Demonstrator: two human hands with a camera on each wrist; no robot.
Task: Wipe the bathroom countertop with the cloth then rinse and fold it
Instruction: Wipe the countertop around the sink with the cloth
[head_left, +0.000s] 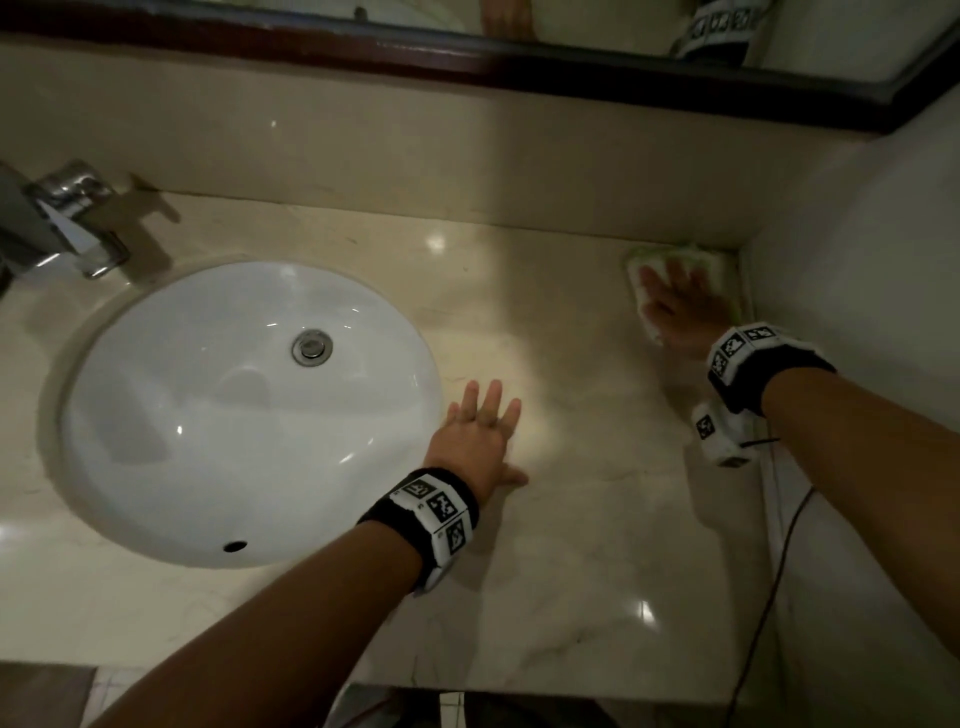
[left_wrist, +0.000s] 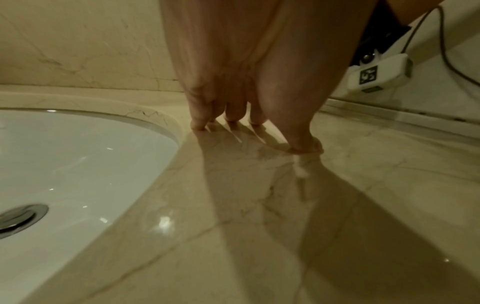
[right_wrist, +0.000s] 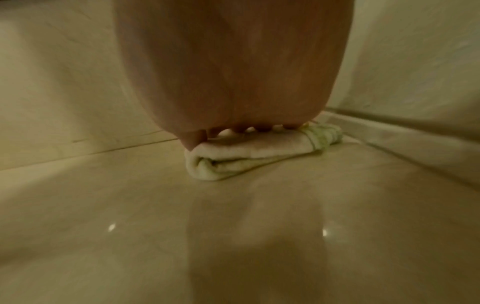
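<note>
A folded white cloth with a green edge lies in the far right corner of the beige marble countertop. My right hand presses flat on top of it, fingers spread and straight. My left hand rests flat on the bare counter just right of the sink rim, fingers straight, holding nothing.
A white oval sink with a chrome drain is set into the counter at left. A chrome faucet stands at far left. A backsplash and side wall close off the corner. A black cable hangs along the right edge.
</note>
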